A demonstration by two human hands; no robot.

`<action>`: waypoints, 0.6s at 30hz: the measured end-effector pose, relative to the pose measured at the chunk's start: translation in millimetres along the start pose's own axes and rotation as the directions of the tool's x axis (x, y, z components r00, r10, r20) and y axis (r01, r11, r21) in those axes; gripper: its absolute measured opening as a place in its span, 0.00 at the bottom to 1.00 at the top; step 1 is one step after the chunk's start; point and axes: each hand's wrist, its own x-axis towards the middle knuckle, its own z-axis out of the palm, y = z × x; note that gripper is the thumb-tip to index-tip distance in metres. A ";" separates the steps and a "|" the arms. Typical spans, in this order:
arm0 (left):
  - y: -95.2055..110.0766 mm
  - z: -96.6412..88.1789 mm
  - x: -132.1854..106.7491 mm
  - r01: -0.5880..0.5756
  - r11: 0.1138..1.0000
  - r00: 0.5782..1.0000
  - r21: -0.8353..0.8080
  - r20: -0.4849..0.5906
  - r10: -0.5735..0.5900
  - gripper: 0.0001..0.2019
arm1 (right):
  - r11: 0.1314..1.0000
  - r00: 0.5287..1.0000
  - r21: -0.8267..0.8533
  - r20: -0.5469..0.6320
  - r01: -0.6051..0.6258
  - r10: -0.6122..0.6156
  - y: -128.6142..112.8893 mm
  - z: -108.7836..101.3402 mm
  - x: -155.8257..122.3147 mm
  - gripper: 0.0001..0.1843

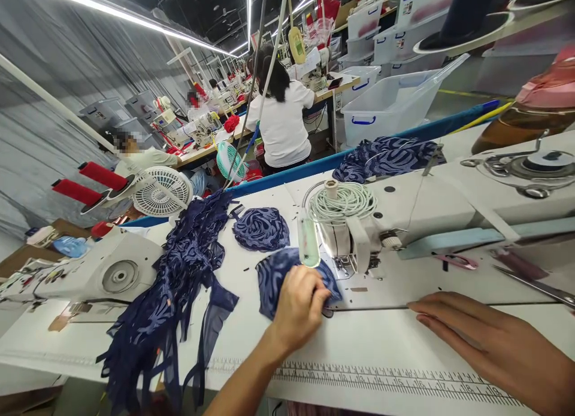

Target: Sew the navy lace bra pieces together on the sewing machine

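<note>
My left hand [300, 305] rests closed on a small navy patterned fabric piece [274, 275], pressing it to the white table just left of the sewing machine's presser foot [348, 265]. My right hand [489, 338] lies flat on the table at the lower right, fingers stretched out toward the left and holding nothing. The white sewing machine [431, 209] stands right behind both hands. A second rounded navy piece [261, 228] lies behind the first. A long pile of navy lace fabric [179, 284] trails off the table's left front edge.
A coil of white cord [344, 202] sits on the machine head. More navy fabric [386, 155] lies at the table's far edge. A white fan [162, 191] and red thread cones [90, 182] stand left. A printed ruler [381, 380] runs along the near edge. Seated workers occupy stations beyond.
</note>
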 end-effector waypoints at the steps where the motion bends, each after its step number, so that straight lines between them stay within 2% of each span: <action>1: -2.8 11.0 -3.5 0.026 0.999 0.999 -0.036 0.030 -0.025 0.07 | 0.998 0.998 -0.009 0.007 0.062 -0.062 -5.0 -2.7 10.0 0.22; 3: -13.5 23.8 -6.1 0.089 0.991 0.996 -0.098 0.034 -0.086 0.07 | 0.994 0.994 -0.010 0.016 0.108 -0.107 -15.0 -6.6 26.3 0.23; 5: -26.3 23.6 -3.5 0.133 0.982 0.991 -0.131 0.003 -0.134 0.07 | 0.992 0.991 0.013 0.016 0.129 -0.130 -22.5 -7.7 36.0 0.24; 9: -43.6 7.3 9.7 0.186 0.964 0.981 -0.191 -0.016 -0.192 0.06 | 0.986 0.988 0.060 0.019 0.154 -0.155 -26.4 -0.3 40.5 0.26; 12: -49.7 0.5 21.1 0.211 0.936 0.974 -0.283 -0.021 -0.226 0.06 | 0.985 0.989 0.131 0.084 0.112 -0.124 -25.3 7.7 39.8 0.23; 15: -54.7 -6.5 31.7 0.222 0.890 0.961 -0.398 -0.064 -0.268 0.13 | 0.980 0.984 0.174 0.130 0.097 -0.120 -26.1 10.5 41.0 0.21; 18: -54.7 -27.8 38.8 0.215 0.843 0.932 -0.493 -0.155 -0.328 0.20 | 0.977 0.985 0.173 0.103 0.123 -0.142 -28.5 8.9 43.0 0.23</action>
